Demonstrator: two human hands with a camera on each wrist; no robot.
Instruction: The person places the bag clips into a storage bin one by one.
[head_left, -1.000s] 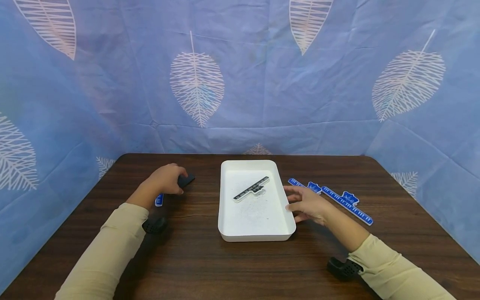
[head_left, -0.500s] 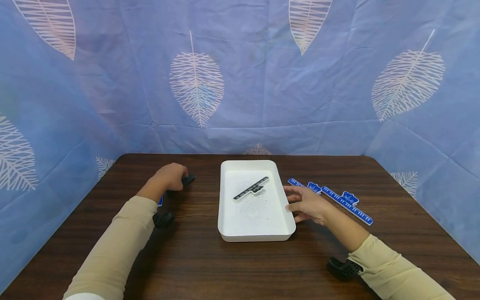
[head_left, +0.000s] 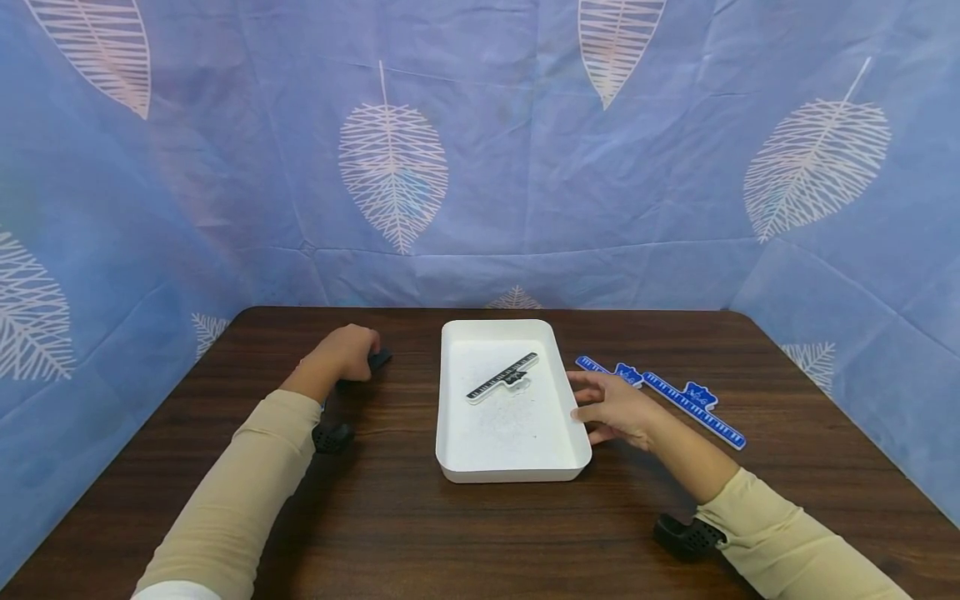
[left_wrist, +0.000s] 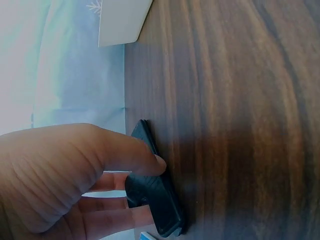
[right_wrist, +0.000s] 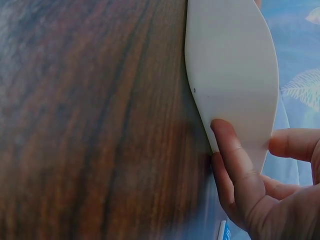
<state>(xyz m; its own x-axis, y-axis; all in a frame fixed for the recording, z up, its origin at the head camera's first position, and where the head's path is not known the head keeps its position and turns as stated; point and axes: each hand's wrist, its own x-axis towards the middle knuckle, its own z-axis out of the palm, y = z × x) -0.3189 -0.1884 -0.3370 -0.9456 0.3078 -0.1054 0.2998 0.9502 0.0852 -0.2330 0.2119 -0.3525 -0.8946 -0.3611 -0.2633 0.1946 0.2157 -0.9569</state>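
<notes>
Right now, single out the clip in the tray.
The black clip with white keys; two blue clips lie right of the tray, and the left hand holds a dark piece outside.

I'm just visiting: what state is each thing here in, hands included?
Left hand: pinching the dark clip
Dark clip: held, partly covered
Right hand: gripping the white tray
White tray: upright, on the table
Black clip: lying in the tray, print up
Nearer blue clip: lying print up
Farther blue clip: print up, partly hidden
Blue piece: mostly hidden, state unclear
</notes>
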